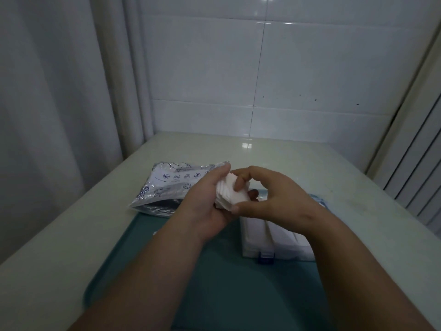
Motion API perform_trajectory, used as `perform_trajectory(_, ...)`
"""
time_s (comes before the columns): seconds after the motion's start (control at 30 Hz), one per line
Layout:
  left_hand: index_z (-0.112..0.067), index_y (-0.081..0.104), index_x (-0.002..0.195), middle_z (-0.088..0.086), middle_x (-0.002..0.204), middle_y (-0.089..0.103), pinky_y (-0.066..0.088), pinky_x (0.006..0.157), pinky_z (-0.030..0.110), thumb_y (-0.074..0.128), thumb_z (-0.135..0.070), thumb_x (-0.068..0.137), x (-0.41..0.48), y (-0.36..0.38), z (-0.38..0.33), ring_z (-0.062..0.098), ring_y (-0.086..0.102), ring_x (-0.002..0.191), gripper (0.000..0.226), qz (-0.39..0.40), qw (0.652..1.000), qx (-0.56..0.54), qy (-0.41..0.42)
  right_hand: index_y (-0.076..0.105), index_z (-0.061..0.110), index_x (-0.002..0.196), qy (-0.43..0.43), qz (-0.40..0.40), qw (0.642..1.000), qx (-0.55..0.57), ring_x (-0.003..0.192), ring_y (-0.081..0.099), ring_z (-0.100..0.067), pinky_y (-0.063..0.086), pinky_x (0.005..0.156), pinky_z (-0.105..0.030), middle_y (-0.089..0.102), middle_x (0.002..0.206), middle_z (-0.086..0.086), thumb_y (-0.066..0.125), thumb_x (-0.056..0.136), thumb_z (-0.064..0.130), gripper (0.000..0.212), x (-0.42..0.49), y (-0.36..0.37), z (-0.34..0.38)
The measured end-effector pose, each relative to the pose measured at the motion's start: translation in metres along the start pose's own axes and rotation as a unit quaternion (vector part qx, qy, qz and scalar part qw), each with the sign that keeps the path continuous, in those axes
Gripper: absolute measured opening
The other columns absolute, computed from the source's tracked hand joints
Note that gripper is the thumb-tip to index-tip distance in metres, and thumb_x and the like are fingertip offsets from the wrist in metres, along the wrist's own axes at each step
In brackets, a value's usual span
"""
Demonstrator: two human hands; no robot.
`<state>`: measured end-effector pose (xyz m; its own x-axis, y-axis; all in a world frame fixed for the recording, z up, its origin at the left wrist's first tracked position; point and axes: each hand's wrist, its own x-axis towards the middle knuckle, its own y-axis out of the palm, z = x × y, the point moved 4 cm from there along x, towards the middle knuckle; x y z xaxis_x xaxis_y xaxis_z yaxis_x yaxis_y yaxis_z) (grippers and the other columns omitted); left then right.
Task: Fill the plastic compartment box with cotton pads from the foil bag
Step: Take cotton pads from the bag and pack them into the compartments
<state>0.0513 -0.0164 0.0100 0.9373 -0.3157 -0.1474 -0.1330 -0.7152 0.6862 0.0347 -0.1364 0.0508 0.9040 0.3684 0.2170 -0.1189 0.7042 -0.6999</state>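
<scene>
white cotton pads [230, 191] form a fanned stack held between both hands above the middle of the table [274, 154]. the left hand [207, 201] cups the stack from the 9 o'clock side, palm turned toward the pads, thumb tip at the stack's upper edge. the right hand [265, 194] closes on the stack from the 3 o'clock side: its fingers [239, 181] curl over the top face and its thumb presses the lower edge near 6 o'clock of the stack. both hands are in a narrow grip on the pads.

the foil bag [171, 185] lies flat at 9 o'clock of the hands, partly behind the left hand, its near edge resting on the far left corner of the teal tray [214, 283]. the bag shows blue printed icons; whether its mouth is open cannot be told.

the box [269, 240] sits on the tray at 5 o'clock of the hands, under the right wrist. it has white long compartments running front to back and a blue latch [265, 256] on its near edge. its far right part is hidden by the right forearm.
</scene>
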Motion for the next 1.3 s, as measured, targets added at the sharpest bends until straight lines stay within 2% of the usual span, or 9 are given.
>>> perform_trajectory(0.07,-0.003,0.073,0.087,0.014,0.079,0.067,0.058,0.065,0.034,0.056,-0.041,0.093,0.001,-0.001,0.000,0.028,0.067,0.071,0.042,-0.019,1.000,0.006,0.001,0.056,0.035,0.089,0.010,-0.017,1.000,-0.023,0.095,0.053,-0.003,0.044,0.074,-0.017,0.055,0.114,0.019,0.078,0.071,0.040,0.028,0.001,-0.001,-0.003)
perform_trajectory(0.13,-0.001,0.066,0.105,0.015,0.086,0.065,0.057,0.075,0.036,0.056,-0.045,0.092,0.000,-0.001,0.000,0.027,0.064,0.079,0.046,-0.034,0.999,-0.003,-0.003,0.058,0.035,0.089,0.010,-0.042,0.999,-0.020,0.094,0.054,0.000,0.043,0.072,-0.017,0.059,0.108,0.020,0.073,0.075,0.043,0.023,0.004,-0.002,-0.005)
perform_trajectory(0.27,-0.002,0.060,0.105,0.017,0.097,0.062,0.052,0.086,0.041,0.061,-0.031,0.086,-0.004,0.001,0.002,0.029,0.062,0.090,0.034,-0.026,0.999,-0.013,-0.026,0.063,0.033,0.089,0.007,-0.086,0.996,-0.030,0.091,0.057,0.002,0.042,0.071,-0.015,0.064,0.102,0.017,0.067,0.083,0.041,0.010,0.006,-0.005,-0.008)
perform_trajectory(0.43,0.001,0.061,0.105,0.016,0.093,0.063,0.052,0.087,0.039,0.058,-0.031,0.092,-0.001,-0.004,0.002,0.027,0.062,0.089,0.035,-0.033,0.999,-0.024,-0.025,0.059,0.035,0.091,0.009,-0.004,1.000,-0.018,0.102,0.056,-0.008,0.049,0.085,-0.029,0.061,0.114,0.014,0.075,0.073,0.042,0.025,0.002,-0.003,-0.005)
perform_trajectory(0.53,0.001,0.061,0.107,0.018,0.096,0.063,0.058,0.075,0.037,0.063,-0.040,0.087,0.002,-0.004,0.002,0.031,0.063,0.095,0.045,-0.035,0.999,-0.014,-0.024,0.051,0.037,0.092,0.014,0.021,0.999,-0.043,0.094,0.055,-0.005,0.048,0.073,-0.023,0.059,0.111,0.013,0.079,0.069,0.041,0.037,-0.001,0.000,-0.002)
perform_trajectory(0.73,-0.001,0.062,0.108,0.022,0.111,0.059,0.050,0.094,0.047,0.062,-0.040,0.086,-0.001,0.000,0.005,0.033,0.056,0.111,0.045,0.009,0.999,0.006,-0.037,0.053,0.035,0.092,0.006,-0.036,0.999,-0.034,0.078,0.058,0.007,0.041,0.059,-0.009,0.060,0.102,0.020,0.076,0.073,0.044,0.031,0.001,-0.006,-0.001)
perform_trajectory(0.9,-0.001,0.058,0.105,0.019,0.093,0.062,0.056,0.072,0.034,0.059,-0.007,0.077,-0.003,0.001,0.005,0.026,0.062,0.083,0.029,0.042,0.999,-0.005,-0.029,0.057,0.035,0.091,0.004,-0.023,1.000,-0.020,0.085,0.056,0.007,0.040,0.065,-0.013,0.061,0.100,0.023,0.080,0.064,0.051,0.039,0.000,-0.004,-0.001)
perform_trajectory(1.07,-0.008,0.047,0.132,0.020,0.086,0.062,0.051,0.053,0.030,0.044,0.008,0.067,-0.003,-0.004,0.005,0.024,0.059,0.060,0.068,0.005,0.995,0.099,-0.008,0.063,0.034,0.098,-0.015,-0.048,0.996,0.068,0.108,0.055,0.004,0.041,0.092,-0.023,0.064,0.113,0.019,0.068,0.082,0.016,0.024,0.003,-0.015,-0.008)
perform_trajectory(1.3,-0.030,0.024,0.148,0.033,0.090,0.059,0.045,0.043,0.028,0.046,0.008,0.054,-0.005,0.001,0.005,0.029,0.058,0.055,0.104,0.036,0.968,0.246,-0.019,0.047,0.039,0.103,0.020,0.001,0.999,0.034,0.092,0.058,-0.001,0.049,0.073,-0.017,0.060,0.098,0.025,0.078,0.075,0.019,0.046,0.002,-0.012,-0.012)
